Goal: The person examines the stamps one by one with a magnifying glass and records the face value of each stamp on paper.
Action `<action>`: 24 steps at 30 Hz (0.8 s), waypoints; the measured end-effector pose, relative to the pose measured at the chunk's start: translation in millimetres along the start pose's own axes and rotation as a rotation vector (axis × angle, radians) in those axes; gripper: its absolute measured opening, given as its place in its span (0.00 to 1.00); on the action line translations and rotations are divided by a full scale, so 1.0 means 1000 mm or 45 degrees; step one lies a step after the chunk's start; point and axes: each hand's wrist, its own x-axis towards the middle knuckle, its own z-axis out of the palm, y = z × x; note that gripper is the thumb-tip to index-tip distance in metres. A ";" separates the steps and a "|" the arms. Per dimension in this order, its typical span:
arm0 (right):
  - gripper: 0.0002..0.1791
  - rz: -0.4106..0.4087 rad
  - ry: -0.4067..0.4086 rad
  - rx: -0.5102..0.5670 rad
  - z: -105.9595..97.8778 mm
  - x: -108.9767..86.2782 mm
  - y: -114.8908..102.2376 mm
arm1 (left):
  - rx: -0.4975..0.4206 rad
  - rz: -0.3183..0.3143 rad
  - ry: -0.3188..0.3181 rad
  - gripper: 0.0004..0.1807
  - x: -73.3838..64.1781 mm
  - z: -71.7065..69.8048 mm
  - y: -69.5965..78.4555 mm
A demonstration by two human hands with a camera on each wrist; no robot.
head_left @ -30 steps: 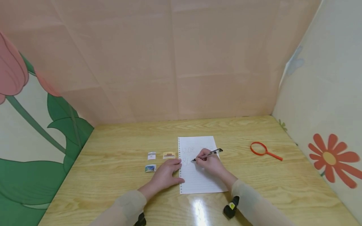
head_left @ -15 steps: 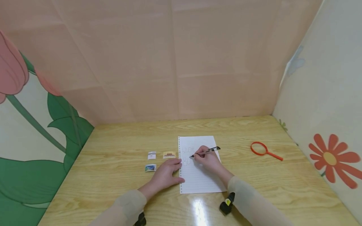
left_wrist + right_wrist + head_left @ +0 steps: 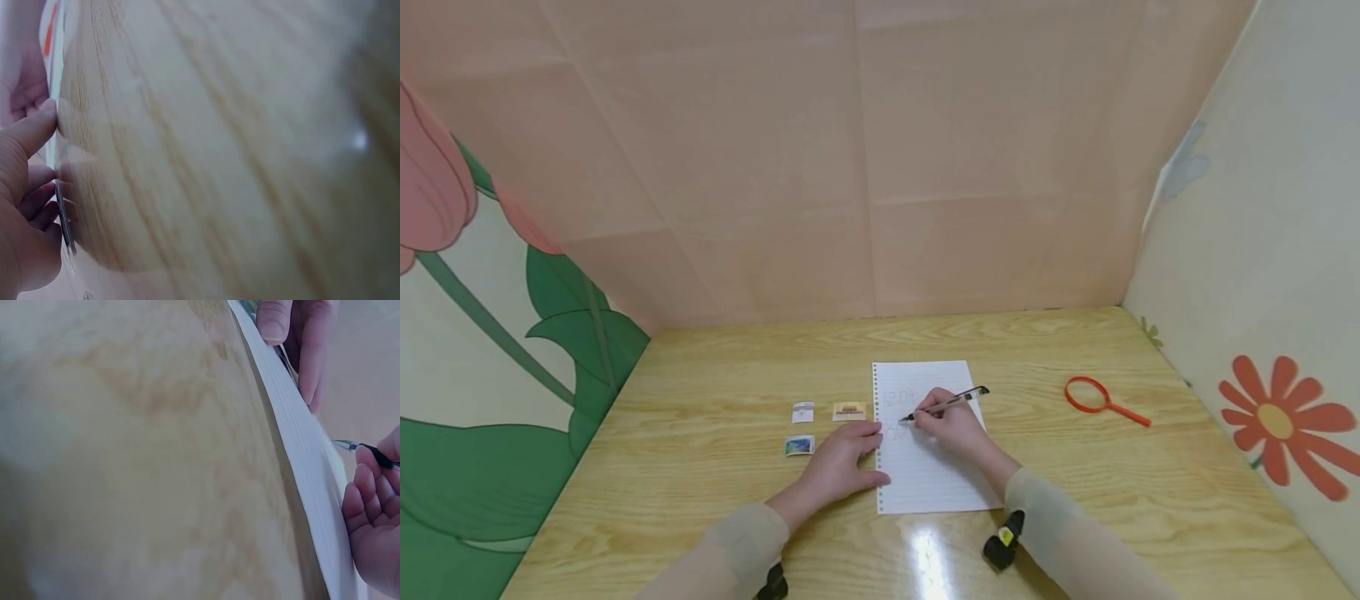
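Observation:
A lined sheet of paper (image 3: 932, 483) with punched holes down its left edge lies on the table, bearing faint writing in its upper half. My right hand (image 3: 953, 425) rests on it and pinches a pen (image 3: 958, 398) with a dark cap end; the tip meets the page near the writing. In the right wrist view the pen's pointed tip (image 3: 345, 445) shows close to the paper (image 3: 300, 444). My left hand (image 3: 842, 462) lies at the sheet's left edge, thumb and fingertips resting on the margin, fingers extended.
Left of the paper lie three small stamp-like pictures: a pale one (image 3: 802, 412), a yellow one (image 3: 849, 412) and a blue-green one (image 3: 799, 446). A red magnifying glass (image 3: 1126, 413) lies to the right. Walls border the wooden table (image 3: 722, 375) at the back and sides.
My right hand has shifted slightly up and left with the pen, whose tip rose on the page and then dropped a little. My left hand has stayed put.

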 end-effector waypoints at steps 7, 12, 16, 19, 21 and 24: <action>0.03 0.032 0.022 0.044 -0.002 -0.003 0.002 | 0.003 -0.011 -0.005 0.36 0.000 0.000 0.001; 0.05 0.072 0.088 0.042 -0.006 -0.005 0.005 | 0.003 -0.009 -0.004 0.36 0.000 0.001 0.000; 0.06 0.099 0.125 0.034 -0.009 -0.006 0.005 | 0.001 -0.011 -0.004 0.36 -0.001 0.002 -0.001; 0.06 0.108 0.122 0.021 -0.010 -0.007 0.003 | -0.006 -0.009 -0.001 0.36 -0.001 0.001 -0.001; 0.05 0.111 0.115 0.016 -0.010 -0.008 0.002 | -0.004 -0.004 0.002 0.36 -0.001 0.001 -0.001; 0.06 0.116 0.111 0.010 -0.010 -0.008 0.000 | -0.006 -0.002 0.001 0.36 -0.001 0.001 0.000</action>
